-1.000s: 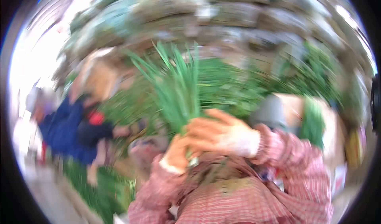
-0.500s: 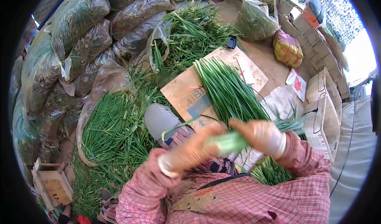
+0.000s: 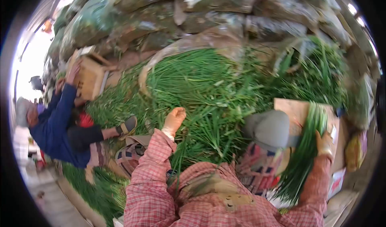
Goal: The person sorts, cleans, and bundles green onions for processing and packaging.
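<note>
My left hand (image 3: pixel 173 120), in an orange-tan glove, is closed with its fingers curled, above loose green trimmings (image 3: pixel 209 126). Nothing shows in it. To the right, my right hand (image 3: pixel 324 141), gloved alike, rests against the edge of a bundle of long green chives (image 3: pixel 303 158), thumb and fingers apart. Pale stem ends of the bundle point away from me across a wooden board (image 3: pixel 287 106), while the dark leaves hang toward my lap. My knee (image 3: pixel 267 128), in grey cloth, is left of the board.
A heap of chives (image 3: pixel 189 72) lies in an opened plastic sack beyond my left hand. Stuffed plastic sacks (image 3: pixel 144 21) are stacked behind. A co-worker in a blue jacket (image 3: pixel 56 126) sits at left by a wooden box-like stand (image 3: pixel 90 78). A yellow bundle (image 3: pixel 356 150) stands far right.
My view has swung left, bringing the co-worker into sight. My hands, earlier together around a bunch of chives, are now apart: left over the trimmings, right at the bundle on the board.
</note>
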{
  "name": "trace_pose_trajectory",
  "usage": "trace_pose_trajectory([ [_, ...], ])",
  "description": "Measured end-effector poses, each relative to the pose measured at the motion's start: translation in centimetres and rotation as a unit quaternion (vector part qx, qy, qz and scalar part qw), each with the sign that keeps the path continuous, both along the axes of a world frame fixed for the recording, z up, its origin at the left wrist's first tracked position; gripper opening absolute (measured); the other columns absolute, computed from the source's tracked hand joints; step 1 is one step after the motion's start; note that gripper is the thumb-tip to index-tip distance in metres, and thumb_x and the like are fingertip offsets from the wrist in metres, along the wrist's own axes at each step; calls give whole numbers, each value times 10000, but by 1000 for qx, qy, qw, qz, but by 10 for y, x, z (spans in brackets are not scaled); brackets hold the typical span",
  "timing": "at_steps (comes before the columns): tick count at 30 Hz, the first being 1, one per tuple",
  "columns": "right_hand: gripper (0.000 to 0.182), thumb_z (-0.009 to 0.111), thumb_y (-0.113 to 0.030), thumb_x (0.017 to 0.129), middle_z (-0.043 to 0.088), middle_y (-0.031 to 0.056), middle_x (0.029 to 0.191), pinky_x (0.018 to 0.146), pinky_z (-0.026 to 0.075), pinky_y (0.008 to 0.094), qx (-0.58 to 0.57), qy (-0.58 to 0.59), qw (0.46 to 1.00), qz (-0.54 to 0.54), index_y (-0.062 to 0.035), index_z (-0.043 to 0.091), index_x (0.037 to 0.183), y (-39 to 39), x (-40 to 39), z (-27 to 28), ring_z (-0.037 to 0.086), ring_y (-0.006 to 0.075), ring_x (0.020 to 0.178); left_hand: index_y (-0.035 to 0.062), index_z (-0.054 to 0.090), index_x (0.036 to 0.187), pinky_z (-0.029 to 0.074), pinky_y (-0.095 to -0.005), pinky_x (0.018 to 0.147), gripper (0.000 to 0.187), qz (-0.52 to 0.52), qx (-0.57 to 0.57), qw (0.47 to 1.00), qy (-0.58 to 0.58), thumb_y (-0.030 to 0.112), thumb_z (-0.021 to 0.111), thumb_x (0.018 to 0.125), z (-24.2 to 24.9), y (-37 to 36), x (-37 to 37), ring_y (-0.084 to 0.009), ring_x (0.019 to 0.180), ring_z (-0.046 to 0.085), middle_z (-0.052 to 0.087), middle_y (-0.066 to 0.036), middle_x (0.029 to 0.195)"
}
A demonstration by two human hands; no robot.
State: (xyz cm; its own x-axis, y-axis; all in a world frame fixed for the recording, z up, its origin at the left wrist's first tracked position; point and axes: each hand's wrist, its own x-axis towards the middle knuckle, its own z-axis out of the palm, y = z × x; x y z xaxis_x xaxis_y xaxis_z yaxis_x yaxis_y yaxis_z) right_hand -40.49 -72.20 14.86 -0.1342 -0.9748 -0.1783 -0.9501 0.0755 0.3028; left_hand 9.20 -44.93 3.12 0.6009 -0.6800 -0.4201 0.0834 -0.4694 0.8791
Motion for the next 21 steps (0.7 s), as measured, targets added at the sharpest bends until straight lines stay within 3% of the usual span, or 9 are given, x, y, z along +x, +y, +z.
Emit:
trace_pose_trajectory([
  [2,640,544,-472,780,497,192,1168,901,379,436,-17,72,992,100,-24,432,1223,-26,12,14,479,327,1074,5,532,1098,442,-300,809,323,2,98,994,-45,173,580,826,-11,14,19,-188,880,570,591,-86,1024],
  [3,571,601,-365,758,518,167,1136,876,398,417,-122,-4,957,262,-18,461,1189,-35,30,15,484,330,1053,5,531,1099,443,-301,813,325,-25,105,990,-91,170,578,824,-26,17,31,-192,897,572,591,-90,1033],
  [5,514,627,-281,735,525,164,1125,875,398,410,-51,-191,915,351,-22,494,1159,-65,91,9,489,332,1044,5,527,1103,445,-304,821,329,-72,119,973,-182,163,576,819,-51,21,56,-198,930,575,592,-100,1053],
  [8,456,661,-170,680,552,165,1084,890,393,385,105,-370,821,421,-32,548,1100,-77,258,-4,502,331,1026,17,566,1056,450,-298,818,340,-8,85,994,-70,214,594,780,-63,-12,85,-214,971,577,605,-123,1046],
  [11,439,648,-181,684,573,173,1036,888,398,378,212,-288,738,573,-42,556,1091,-67,417,-70,514,317,1011,43,577,1047,456,-284,783,290,126,-14,991,37,157,593,780,-119,-30,133,-191,902,590,619,-115,988],
  [14,442,595,-264,720,568,178,1046,881,411,391,278,-239,695,618,-74,549,1117,-39,560,-144,518,328,1014,23,586,1021,460,-287,739,237,229,83,957,-159,120,558,807,-151,-25,187,-167,798,586,630,-78,872],
  [16,440,591,-273,727,565,177,1072,891,413,383,264,-232,682,641,-76,547,1117,-23,644,-193,516,323,1029,67,582,1063,459,-317,677,291,193,108,909,-354,91,572,773,-180,-7,232,-207,695,563,589,-96,778],
  [18,515,627,-306,711,529,165,1135,912,397,385,239,-234,687,645,-71,510,1154,-9,713,-234,482,314,1079,93,506,1183,464,-342,693,428,159,140,913,-349,80,591,764,-200,5,269,-217,731,559,563,-93,893],
  [21,663,682,-342,665,470,185,1192,918,387,409,219,-196,707,643,-65,435,1215,-3,775,-274,451,352,1099,145,391,1292,398,-391,889,491,114,210,877,-418,190,548,829,-175,4,307,-321,1013,496,519,-179,1102],
])
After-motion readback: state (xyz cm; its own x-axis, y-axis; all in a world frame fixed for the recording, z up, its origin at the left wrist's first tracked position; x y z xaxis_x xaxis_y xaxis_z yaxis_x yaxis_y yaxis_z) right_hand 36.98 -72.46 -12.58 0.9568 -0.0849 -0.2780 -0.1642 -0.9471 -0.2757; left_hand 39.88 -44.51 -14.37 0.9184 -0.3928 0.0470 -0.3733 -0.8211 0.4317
